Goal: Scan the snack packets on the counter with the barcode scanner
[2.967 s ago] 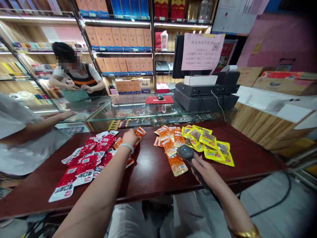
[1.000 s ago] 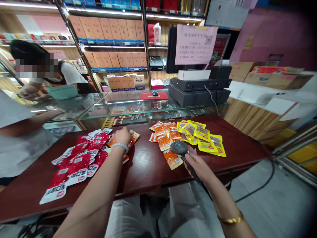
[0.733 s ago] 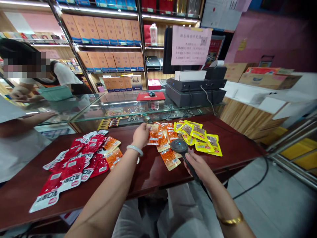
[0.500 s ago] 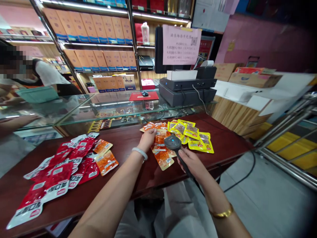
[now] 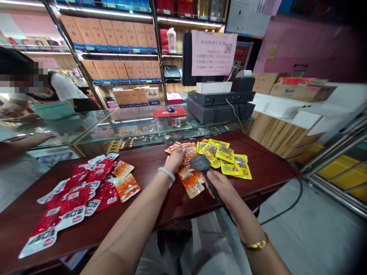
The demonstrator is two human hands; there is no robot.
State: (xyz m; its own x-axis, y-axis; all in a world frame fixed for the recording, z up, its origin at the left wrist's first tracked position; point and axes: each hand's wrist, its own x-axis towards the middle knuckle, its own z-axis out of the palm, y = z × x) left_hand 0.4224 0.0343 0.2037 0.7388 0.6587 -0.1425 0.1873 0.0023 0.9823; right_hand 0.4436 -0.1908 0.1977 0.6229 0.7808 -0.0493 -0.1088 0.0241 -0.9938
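Observation:
My right hand [image 5: 222,187] grips the handle of a black barcode scanner [image 5: 200,163], whose head hangs over a heap of orange snack packets [image 5: 191,182] on the dark red table [image 5: 160,198]. My left hand [image 5: 175,158], a pale bangle on its wrist, rests on the far side of that orange heap with fingers curled on a packet. Yellow snack packets [image 5: 229,162] lie just right of the scanner. Two orange packets [image 5: 126,182] sit apart at the left, beside a spread of red and white packets [image 5: 74,194].
Behind the table stands a glass counter [image 5: 137,122] with a black till and monitor [image 5: 218,103] and a red mouse mat. Shelves of orange boxes fill the back wall. A person in a white top stands at far left; another person's arm [image 5: 25,141] lies on the glass.
My left hand left the orange packets by the red pile and crossed right to the orange heap under the scanner. The scanner hand stayed put; the view swung slightly right.

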